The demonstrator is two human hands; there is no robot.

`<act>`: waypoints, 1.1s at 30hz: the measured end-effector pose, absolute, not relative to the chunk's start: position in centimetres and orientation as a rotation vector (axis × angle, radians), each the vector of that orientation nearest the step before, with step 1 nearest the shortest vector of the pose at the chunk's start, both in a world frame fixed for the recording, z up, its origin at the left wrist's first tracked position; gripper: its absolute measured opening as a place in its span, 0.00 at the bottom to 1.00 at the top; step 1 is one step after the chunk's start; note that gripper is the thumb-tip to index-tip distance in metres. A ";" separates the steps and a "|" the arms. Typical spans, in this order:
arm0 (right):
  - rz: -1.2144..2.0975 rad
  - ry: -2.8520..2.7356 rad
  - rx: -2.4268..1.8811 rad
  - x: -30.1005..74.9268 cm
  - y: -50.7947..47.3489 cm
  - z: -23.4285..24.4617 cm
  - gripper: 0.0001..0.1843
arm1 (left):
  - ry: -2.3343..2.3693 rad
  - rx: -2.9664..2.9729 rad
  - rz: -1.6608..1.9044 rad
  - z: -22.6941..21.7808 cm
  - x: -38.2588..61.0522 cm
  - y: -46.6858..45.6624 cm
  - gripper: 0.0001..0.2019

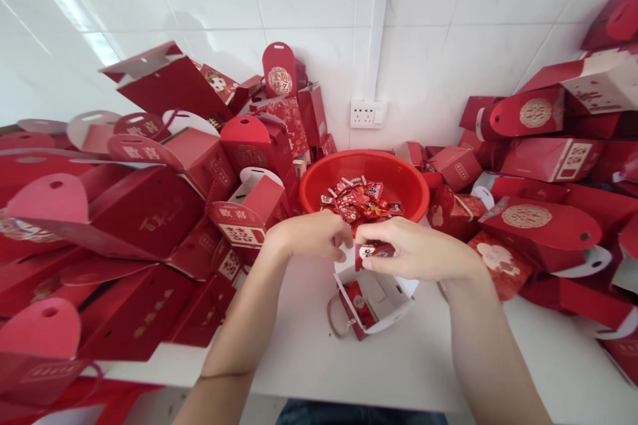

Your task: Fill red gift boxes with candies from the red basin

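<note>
A small gift box (386, 305), red outside and white inside, stands open on the table below my hands. Inside it lies a red packet (359, 302), and a rope handle (335, 319) loops out at its left. My right hand (419, 247) is over the box, its thumb and fingers closed on a small red candy packet (375, 251) with a white label. At the box's far-left edge my left hand (316, 237) has its fingers curled inward; what they hold, if anything, is hidden. Just beyond both hands sits a red plastic basket (406, 179) of wrapped candies (359, 199).
Red gift boxes (144, 212) are heaped along the left side of the white table (309, 358). Another pile of red boxes (548, 159) fills the right. A tiled wall with a power socket (367, 114) rises behind the basket.
</note>
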State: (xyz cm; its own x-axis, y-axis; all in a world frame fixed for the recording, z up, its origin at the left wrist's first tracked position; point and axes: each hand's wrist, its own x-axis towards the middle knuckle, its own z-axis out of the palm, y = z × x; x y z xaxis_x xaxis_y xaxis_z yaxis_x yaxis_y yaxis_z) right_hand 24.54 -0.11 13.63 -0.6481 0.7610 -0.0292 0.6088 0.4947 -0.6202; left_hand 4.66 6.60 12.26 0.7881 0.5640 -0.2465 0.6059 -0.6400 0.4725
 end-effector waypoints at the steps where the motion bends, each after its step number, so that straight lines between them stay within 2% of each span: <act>1: 0.911 -2.521 -1.119 24.4 0.0 13.5 0.04 | 0.853 2.436 -0.097 12.1 4.7 6.7 0.06; 4: 1.003 -2.581 -1.115 23.8 0.3 12.9 0.02 | 0.831 2.454 -0.094 12.0 4.7 6.8 0.06; 7: 0.980 -2.576 -1.345 23.6 0.4 12.2 0.12 | 0.844 2.454 -0.090 12.0 4.5 6.8 0.08; 9: 0.848 -2.572 -1.482 23.5 0.3 11.8 0.15 | 0.868 2.447 -0.086 12.1 4.4 6.8 0.09; 12: 0.723 -2.587 -1.467 23.5 -0.1 11.8 0.13 | 0.879 2.450 -0.104 12.3 4.4 6.7 0.09; 15: 0.755 -2.648 -1.314 23.1 -0.4 12.0 0.11 | 0.857 2.460 -0.137 12.4 4.3 6.6 0.10; 19: 0.764 -2.853 -1.244 21.7 -0.5 11.2 0.12 | 0.850 2.460 -0.140 12.6 4.2 6.5 0.10; 26: 0.893 -3.099 -1.385 19.5 -0.1 8.9 0.11 | 0.850 2.452 -0.128 12.8 4.1 6.3 0.08; 31: 0.745 -2.972 -1.741 19.7 -0.9 9.2 0.13 | 0.880 2.420 -0.153 12.8 4.2 6.3 0.05; 33: 0.714 -2.932 -1.686 20.2 -1.2 9.5 0.13 | 0.894 2.402 -0.158 12.8 4.2 6.3 0.05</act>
